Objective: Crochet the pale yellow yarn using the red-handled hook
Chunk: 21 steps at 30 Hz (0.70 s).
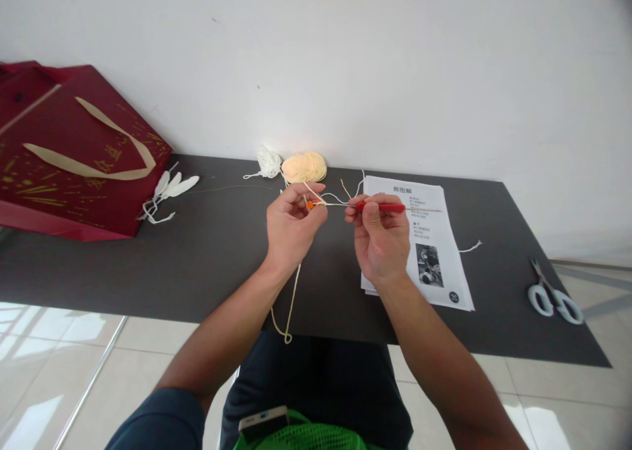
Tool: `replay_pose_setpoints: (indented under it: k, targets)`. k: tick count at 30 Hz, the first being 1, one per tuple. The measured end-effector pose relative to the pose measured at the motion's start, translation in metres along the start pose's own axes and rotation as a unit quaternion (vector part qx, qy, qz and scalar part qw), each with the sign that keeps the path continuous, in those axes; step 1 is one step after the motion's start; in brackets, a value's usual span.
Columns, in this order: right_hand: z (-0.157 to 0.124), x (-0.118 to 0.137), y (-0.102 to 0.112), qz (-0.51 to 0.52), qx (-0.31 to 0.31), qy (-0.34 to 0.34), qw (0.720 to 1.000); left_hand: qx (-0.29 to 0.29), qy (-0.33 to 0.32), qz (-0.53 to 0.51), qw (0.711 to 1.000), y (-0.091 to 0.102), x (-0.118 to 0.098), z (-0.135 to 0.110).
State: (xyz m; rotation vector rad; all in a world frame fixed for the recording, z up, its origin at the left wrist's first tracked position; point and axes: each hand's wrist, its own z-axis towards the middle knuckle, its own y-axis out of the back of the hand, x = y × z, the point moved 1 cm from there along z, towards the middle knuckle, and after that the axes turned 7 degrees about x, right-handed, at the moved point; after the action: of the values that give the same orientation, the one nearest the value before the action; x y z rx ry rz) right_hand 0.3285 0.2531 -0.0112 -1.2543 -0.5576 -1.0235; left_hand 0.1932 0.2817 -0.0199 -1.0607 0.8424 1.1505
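My right hand is closed around the red handle of a crochet hook, whose thin metal shaft points left. The tip of the hook meets the work in my left hand. There, pinched between thumb and fingers, is a small piece of crochet with an orange bit showing; most of it is hidden by the fingers. Cream yarn runs over the left forefinger, and a loop of it hangs below that hand past the table's front edge. A pale yellow yarn ball lies just behind the left hand.
Printed sheets lie under and beside my right hand. Scissors rest near the right table edge. A small white yarn ball sits at the back. White crocheted pieces lie by a dark red gift bag on the left.
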Motion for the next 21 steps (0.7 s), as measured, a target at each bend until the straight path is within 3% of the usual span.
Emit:
replay_pose_setpoints:
  k: [12,21]
  targets:
    - [-0.003,-0.002,0.001,-0.029,0.005,0.04,0.999,-0.001,0.006,-0.004,1.0,0.0,-0.003,-0.001]
    - [-0.007,-0.01,0.003,-0.127,0.055,0.21,0.968,-0.017,-0.003,-0.009,1.0,-0.002,-0.005,-0.003]
